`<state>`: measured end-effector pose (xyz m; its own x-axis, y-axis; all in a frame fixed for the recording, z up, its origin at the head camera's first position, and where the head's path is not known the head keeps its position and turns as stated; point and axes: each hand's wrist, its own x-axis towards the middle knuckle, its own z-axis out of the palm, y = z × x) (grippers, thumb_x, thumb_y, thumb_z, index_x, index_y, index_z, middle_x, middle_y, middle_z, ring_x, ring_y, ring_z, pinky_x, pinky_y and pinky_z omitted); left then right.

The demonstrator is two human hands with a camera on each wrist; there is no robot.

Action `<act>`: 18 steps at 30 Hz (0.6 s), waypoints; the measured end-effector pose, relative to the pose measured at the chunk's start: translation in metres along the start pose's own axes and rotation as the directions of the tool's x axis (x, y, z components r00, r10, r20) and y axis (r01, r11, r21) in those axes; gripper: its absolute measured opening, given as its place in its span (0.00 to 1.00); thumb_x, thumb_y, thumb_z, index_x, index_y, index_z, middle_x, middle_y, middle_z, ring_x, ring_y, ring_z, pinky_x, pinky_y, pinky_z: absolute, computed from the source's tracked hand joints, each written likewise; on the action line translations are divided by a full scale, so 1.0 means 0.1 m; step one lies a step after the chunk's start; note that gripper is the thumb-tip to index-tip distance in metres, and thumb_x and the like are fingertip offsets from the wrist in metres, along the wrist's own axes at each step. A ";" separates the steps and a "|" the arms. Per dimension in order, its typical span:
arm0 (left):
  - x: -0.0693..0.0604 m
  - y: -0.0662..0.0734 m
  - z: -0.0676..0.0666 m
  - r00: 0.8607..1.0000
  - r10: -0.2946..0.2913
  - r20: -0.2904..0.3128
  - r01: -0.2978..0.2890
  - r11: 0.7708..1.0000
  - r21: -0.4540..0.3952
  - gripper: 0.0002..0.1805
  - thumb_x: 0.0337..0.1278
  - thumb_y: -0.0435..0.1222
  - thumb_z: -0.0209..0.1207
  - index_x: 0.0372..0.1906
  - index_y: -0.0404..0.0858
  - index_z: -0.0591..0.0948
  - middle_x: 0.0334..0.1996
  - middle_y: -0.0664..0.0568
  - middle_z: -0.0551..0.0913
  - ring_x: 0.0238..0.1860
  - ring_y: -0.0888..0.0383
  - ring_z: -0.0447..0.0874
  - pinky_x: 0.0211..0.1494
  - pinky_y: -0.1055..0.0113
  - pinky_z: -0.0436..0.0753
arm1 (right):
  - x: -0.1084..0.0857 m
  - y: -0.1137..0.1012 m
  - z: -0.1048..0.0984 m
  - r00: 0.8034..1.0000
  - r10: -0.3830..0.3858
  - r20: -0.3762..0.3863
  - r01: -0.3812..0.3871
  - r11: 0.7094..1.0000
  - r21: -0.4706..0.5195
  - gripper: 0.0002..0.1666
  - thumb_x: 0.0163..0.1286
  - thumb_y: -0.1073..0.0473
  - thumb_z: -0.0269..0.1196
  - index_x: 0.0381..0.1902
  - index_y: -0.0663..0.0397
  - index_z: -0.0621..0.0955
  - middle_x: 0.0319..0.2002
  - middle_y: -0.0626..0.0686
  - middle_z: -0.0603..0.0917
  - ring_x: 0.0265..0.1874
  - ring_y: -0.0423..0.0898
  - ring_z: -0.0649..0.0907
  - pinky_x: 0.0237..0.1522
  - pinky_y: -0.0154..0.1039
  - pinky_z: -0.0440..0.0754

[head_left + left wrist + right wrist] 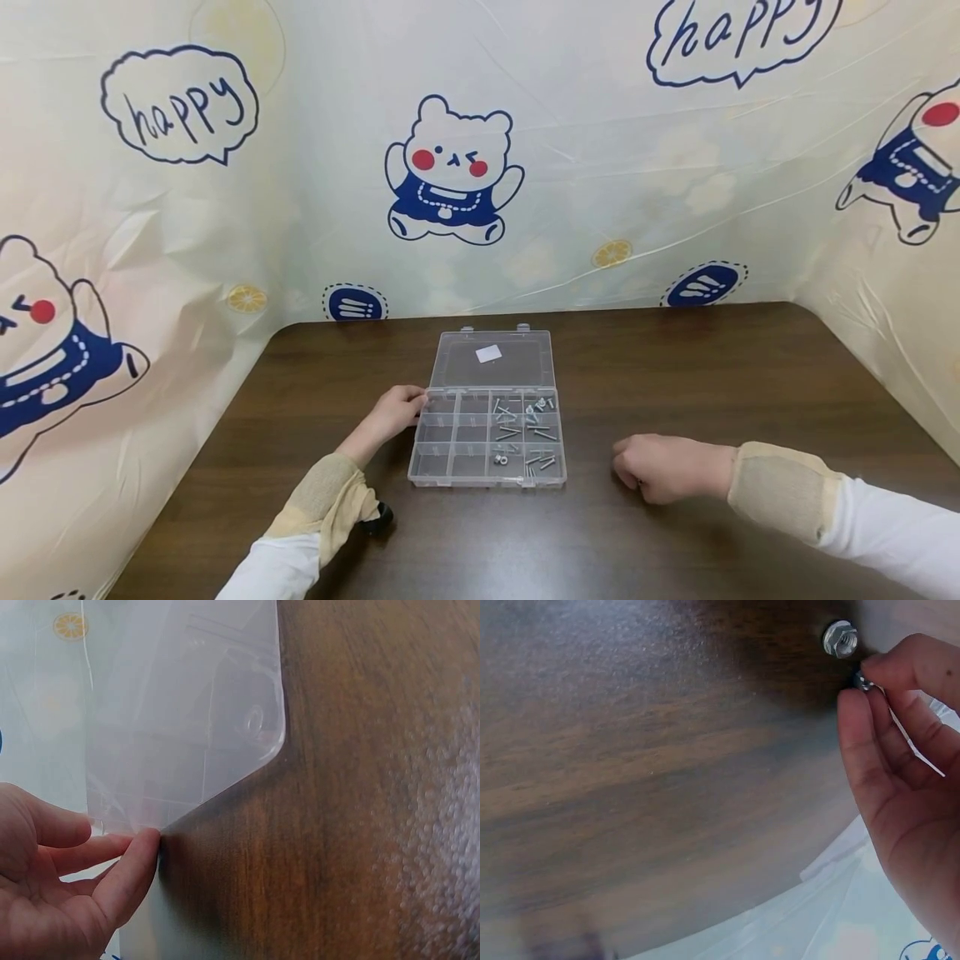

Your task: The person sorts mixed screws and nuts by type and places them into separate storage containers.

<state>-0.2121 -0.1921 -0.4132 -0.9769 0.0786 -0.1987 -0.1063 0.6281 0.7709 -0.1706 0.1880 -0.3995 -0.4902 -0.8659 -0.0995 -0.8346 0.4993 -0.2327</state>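
Note:
A clear plastic compartment box [430,481] lies on the table with its lid [465,367] swung back. Screws [510,432] and nuts [501,459] sit in compartments of its two right-hand columns. At the box's back left corner, my left hand [393,410] holds the edge between thumb and fingers; the left wrist view shows this hand [82,885] close up. To the right of the box, my right hand [663,468] is low over the table. Its thumb and finger pinch a small shiny metal piece [862,681], mostly covered. A flange nut [841,639] lies beside the fingertips.
The dark wooden table [675,358] is bordered by a printed sheet [570,167] behind and at both sides. A small white label [488,354] is on the lid. Near the left wrist there is a black object [378,518]. A thin pale strip [915,746] shows against the right hand.

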 end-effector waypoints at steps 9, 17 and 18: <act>0.00 -0.01 0.00 1.000 -0.012 0.001 0.012 1.000 -0.001 0.17 0.64 0.28 0.44 0.51 0.18 0.71 0.47 0.29 0.75 0.47 0.41 0.77 0.46 0.58 0.82 | 0.15 -0.11 -0.14 0.989 -0.127 -0.071 0.124 0.991 -0.041 0.16 0.44 0.75 0.57 0.16 0.47 0.70 0.20 0.40 0.63 0.18 0.34 0.64 0.18 0.22 0.65; 0.01 0.00 0.01 1.000 -0.002 0.005 0.002 1.000 -0.003 0.17 0.64 0.28 0.44 0.51 0.18 0.71 0.46 0.29 0.75 0.48 0.41 0.77 0.45 0.59 0.82 | 0.33 -0.21 -0.26 0.951 -0.255 -0.175 0.221 0.955 -0.196 0.10 0.47 0.70 0.62 0.22 0.49 0.74 0.25 0.42 0.69 0.24 0.36 0.69 0.25 0.24 0.72; 0.01 0.00 0.01 1.000 -0.001 0.006 0.001 1.000 -0.002 0.17 0.64 0.28 0.43 0.51 0.18 0.71 0.47 0.29 0.75 0.48 0.41 0.77 0.45 0.59 0.82 | 0.35 -0.22 -0.27 0.948 -0.261 -0.182 0.224 0.954 -0.199 0.09 0.48 0.69 0.62 0.25 0.50 0.76 0.28 0.43 0.71 0.27 0.36 0.71 0.28 0.25 0.74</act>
<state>-0.2127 -0.1915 -0.4139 -0.9756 0.0826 -0.2037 -0.1081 0.6266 0.7718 -0.1761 0.1475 -0.3718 -0.2931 -0.9454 0.1424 -0.9560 0.2886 -0.0516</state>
